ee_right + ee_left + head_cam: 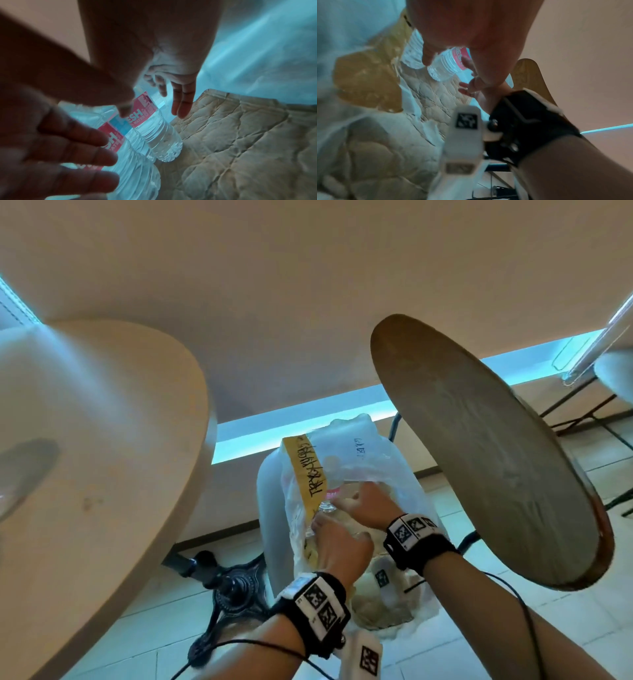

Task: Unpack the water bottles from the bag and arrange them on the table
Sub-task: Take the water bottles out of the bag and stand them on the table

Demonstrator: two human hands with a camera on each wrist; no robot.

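A clear plastic bag (376, 460) with a yellow handwritten strip sits on a white chair (270, 481) between two tables. Both my hands are inside its mouth. Several clear water bottles with pink labels lie in it, one (154, 135) nearest my fingers, another (132, 169) closer. My left hand (342, 542) reaches over them with fingers spread, and one fingertip (124, 112) touches the nearest bottle's label. In the left wrist view that bottle (447, 63) shows below my palm. My right hand (178, 102) hangs beside it, fingers straight, holding nothing.
A pale round table (102, 440) is on the left and a darker round wooden table (479, 457) on the right, both close to the bag. A black cast table base (233, 587) stands on the tiled floor. Beige quilted fabric (240, 135) lies under the bottles.
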